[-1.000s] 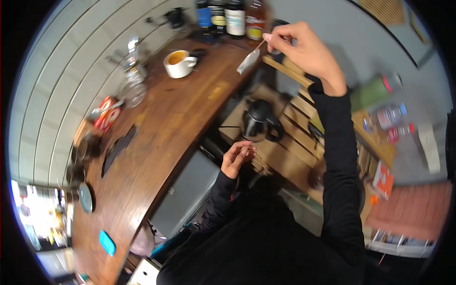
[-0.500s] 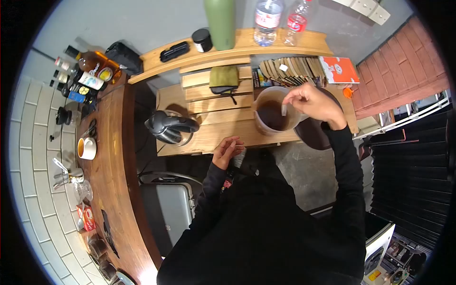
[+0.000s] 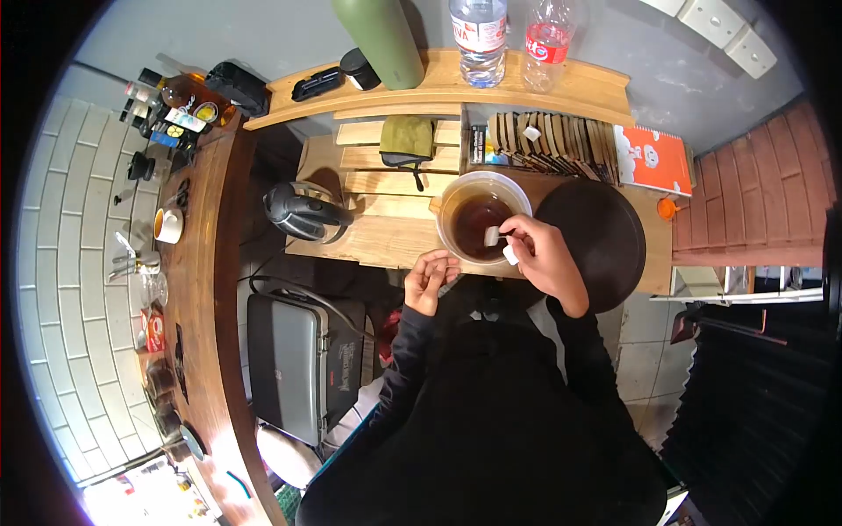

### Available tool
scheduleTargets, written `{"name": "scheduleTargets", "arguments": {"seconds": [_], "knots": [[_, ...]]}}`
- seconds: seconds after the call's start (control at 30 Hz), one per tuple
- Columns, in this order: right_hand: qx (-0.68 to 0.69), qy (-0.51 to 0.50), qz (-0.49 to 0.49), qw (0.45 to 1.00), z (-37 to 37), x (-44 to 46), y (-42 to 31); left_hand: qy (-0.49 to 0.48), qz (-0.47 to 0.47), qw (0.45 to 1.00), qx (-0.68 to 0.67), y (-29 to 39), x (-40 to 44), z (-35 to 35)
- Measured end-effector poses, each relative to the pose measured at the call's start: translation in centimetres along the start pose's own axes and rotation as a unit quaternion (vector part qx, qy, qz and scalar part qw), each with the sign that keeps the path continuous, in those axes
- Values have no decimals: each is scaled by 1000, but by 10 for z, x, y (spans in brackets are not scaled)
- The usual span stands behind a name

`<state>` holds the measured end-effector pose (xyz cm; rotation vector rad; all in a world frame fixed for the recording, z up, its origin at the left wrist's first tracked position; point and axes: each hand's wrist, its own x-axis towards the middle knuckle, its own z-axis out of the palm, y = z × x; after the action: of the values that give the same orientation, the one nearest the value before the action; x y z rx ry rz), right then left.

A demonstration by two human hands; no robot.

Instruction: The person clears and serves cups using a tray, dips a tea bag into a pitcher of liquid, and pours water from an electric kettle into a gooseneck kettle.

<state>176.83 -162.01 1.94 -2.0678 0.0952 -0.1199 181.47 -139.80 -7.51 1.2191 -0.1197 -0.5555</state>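
Observation:
A translucent bucket (image 3: 447, 206) with brown liquid in it stands on the slatted wooden bench (image 3: 386, 250). Over its right rim, my right hand (image 3: 545, 263) pinches a small item by a thin string. A small white piece (image 3: 492, 236) hangs above the liquid, and a white tag (image 3: 510, 255) shows beside my fingers. My left hand (image 3: 429, 279) is at the bucket's lower left, its fingers drawn together; anything between them is too small to name. A round dark lid or tray (image 3: 605, 241) lies right of the bucket.
A kettle (image 3: 303, 212) stands on the bench's left part. Behind are a green pouch (image 3: 406, 140), a row of books (image 3: 553, 145) and a shelf (image 3: 438, 88) with bottles. At left, a wooden counter (image 3: 202, 289) holds a white cup (image 3: 169, 225). A grey case (image 3: 294, 368) sits below.
The view has swung from the counter to the bench. My right hand has moved from beside the counter to the bucket, bringing the small white piece over the liquid.

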Motion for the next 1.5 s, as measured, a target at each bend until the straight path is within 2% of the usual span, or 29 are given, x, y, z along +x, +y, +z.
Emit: {"name": "scheduleTargets", "arguments": {"seconds": [0.07, 0.13, 0.2, 0.23, 0.33, 0.47, 0.57, 0.77, 0.9, 1.07, 1.13, 1.17, 1.27, 1.3, 1.5], "knots": [[108, 58, -9, 992, -4, 2, -3, -3, 40, 999, 11, -2, -7, 6], [112, 26, -5, 993, -5, 11, 7, 17, 33, 999, 22, 2, -9, 14], [67, -70, -12, 995, -7, 19, 9, 6, 89, 995, 53, 3, -7, 17], [96, -95, 2, 991, -9, 21, 7, 17, 100, 993, 56, 6, -6, 21], [118, -97, 22, 988, -15, 29, -4, 34, 126, 986, 102, 13, -6, 26], [172, -102, 20, 980, -2, 37, 13, 50, 133, 985, 102, 18, -5, 31], [227, -99, -4, 969, -5, 39, -2, 42, 128, 985, 108, 28, -5, 34], [197, -138, 53, 969, 5, 46, 13, 44, 136, 982, 123, 35, 3, 28], [240, -92, 9, 966, 0, 45, 3, 49, 138, 982, 122, 40, 3, 30], [202, -138, 49, 968, 7, 44, 20, 38, 116, 986, 117, 44, 0, 38], [235, -121, 51, 963, 0, 42, 9, 39, 114, 986, 112, 45, -2, 40], [249, -92, 14, 964, -2, 42, 4, 35, 111, 987, 108, 45, -2, 40], [252, -96, 21, 963, -3, 42, 5, 34, 99, 991, 84, 42, -2, 41], [246, -112, 51, 961, 1, 42, 10, 33, 100, 991, 83, 42, -2, 42], [255, -104, 23, 961, -10, 36, -4, 23, 104, 992, 62, 41, -4, 43]]}}
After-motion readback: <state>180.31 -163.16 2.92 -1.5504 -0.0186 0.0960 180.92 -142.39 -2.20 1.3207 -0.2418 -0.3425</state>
